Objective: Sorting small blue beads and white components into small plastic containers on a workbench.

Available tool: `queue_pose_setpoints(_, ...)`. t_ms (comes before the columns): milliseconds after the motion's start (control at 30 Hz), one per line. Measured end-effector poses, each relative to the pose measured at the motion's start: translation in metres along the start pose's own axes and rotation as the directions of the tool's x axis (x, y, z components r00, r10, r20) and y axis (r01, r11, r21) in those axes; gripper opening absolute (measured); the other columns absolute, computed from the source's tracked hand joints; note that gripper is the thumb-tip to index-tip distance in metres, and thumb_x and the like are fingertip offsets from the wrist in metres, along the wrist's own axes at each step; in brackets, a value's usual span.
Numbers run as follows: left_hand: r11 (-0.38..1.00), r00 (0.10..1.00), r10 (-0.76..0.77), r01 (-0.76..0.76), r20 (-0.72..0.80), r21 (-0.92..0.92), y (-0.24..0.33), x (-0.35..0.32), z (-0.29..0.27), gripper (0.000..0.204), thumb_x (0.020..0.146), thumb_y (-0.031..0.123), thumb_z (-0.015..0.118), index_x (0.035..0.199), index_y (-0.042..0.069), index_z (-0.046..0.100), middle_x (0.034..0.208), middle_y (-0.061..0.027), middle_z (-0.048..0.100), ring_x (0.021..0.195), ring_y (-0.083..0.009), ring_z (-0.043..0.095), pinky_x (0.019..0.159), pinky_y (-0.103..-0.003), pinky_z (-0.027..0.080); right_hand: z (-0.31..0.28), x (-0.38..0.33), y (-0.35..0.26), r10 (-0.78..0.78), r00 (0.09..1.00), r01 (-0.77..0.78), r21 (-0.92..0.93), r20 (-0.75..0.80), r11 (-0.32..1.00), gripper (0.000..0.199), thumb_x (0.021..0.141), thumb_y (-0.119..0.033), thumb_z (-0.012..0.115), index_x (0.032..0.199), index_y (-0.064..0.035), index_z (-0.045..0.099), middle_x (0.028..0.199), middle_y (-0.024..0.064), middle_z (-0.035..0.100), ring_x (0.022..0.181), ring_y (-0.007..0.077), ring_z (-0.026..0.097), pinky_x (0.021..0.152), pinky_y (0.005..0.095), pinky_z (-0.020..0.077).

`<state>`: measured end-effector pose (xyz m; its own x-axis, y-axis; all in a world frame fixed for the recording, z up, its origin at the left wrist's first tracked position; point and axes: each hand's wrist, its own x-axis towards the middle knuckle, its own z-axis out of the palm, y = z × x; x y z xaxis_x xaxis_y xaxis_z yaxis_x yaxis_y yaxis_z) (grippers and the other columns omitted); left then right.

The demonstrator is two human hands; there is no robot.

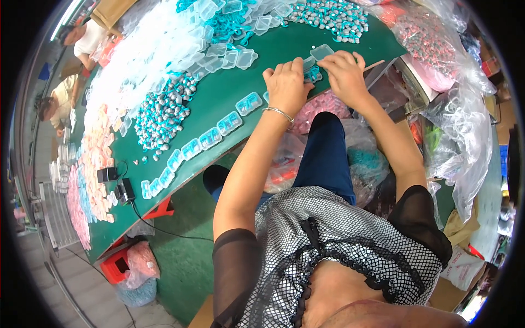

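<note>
A small clear plastic case [321, 52] with its lid raised is between my hands near the table's front edge. Inside it lies a teal piece [313, 74], partly covered by my fingers. My left hand [287, 85], with a bangle at the wrist, is closed around the case's left side. The bent fingers of my right hand [344, 74] pinch at its right side; the fingertips are partly hidden. To the left, a curved row of shut clear cases [209, 138] with teal contents follows the table edge. The closest one sits beside my left wrist.
The green table [219, 98] bears a heap of small grey and teal pieces [164, 112], another pile [331, 19] at the back, and many open clear cases [235, 57]. Black boxes with a cable [124, 190] stand at left. Plastic bags [456, 142] crowd the right. Two people are at far left.
</note>
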<state>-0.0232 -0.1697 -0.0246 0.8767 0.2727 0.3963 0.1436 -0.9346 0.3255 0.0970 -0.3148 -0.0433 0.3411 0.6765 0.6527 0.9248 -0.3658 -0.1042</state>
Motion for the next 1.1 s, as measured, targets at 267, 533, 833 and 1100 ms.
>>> queue_pose_setpoints(267, 1.0, 1.0, 0.013, -0.013, -0.011, 0.02, -0.008, 0.003, -0.002, 0.065, 0.067, 0.026, 0.08, 0.123, 0.007, 0.052, 0.108, -0.0106, 0.065, 0.101, -0.0281, 0.06, 0.084, -0.046, 0.036, 0.014, -0.006, -0.017, 0.068, 0.997, -0.066, 0.055, -0.046, 0.996, 0.032, 0.074, -0.002, 0.061, 0.103, -0.0148, 0.068, 0.107, -0.002, 0.062, 0.11, 0.0204, 0.052, 0.099, 0.0543, 0.0276)
queue_pose_setpoints(533, 0.974, 0.99, 0.138, -0.128, -0.04, 0.185, 0.0, 0.01, 0.009, 0.065, 0.068, 0.03, 0.079, 0.124, 0.008, 0.054, 0.105, -0.0097, 0.066, 0.095, -0.027, 0.062, 0.082, -0.046, 0.042, 0.003, -0.01, -0.014, -0.071, 0.997, 0.061, -0.236, -0.033, 0.97, 0.015, 0.075, -0.022, 0.056, 0.084, -0.0124, 0.063, 0.092, 0.0042, 0.061, 0.095, 0.027, 0.056, 0.082, 0.0591, 0.0374)
queue_pose_setpoints(833, 0.927, 0.97, 0.244, -0.23, -0.012, 0.295, -0.005, -0.005, 0.01, 0.053, 0.078, 0.024, 0.071, 0.125, 0.005, 0.053, 0.114, -0.0113, 0.063, 0.1, -0.0315, 0.058, 0.089, -0.049, 0.039, 0.038, -0.028, -0.023, -0.072, 0.95, -0.017, -0.281, -0.303, 0.96, 0.011, 0.077, -0.018, 0.054, 0.08, -0.0124, 0.062, 0.085, -0.0002, 0.06, 0.099, 0.0238, 0.053, 0.1, 0.0602, 0.0292)
queue_pose_setpoints(1100, 0.894, 0.961, 0.277, -0.256, -0.004, 0.367, -0.028, -0.007, 0.002, 0.038, 0.085, 0.024, 0.065, 0.118, 0.007, 0.057, 0.105, -0.0087, 0.065, 0.094, -0.0307, 0.059, 0.077, -0.046, 0.039, 0.043, -0.016, -0.048, -0.085, 0.925, -0.009, -0.244, -0.37, 0.97, 0.013, 0.077, -0.016, 0.056, 0.076, -0.0068, 0.065, 0.087, 0.0035, 0.06, 0.099, 0.0258, 0.052, 0.102, 0.0595, 0.0276)
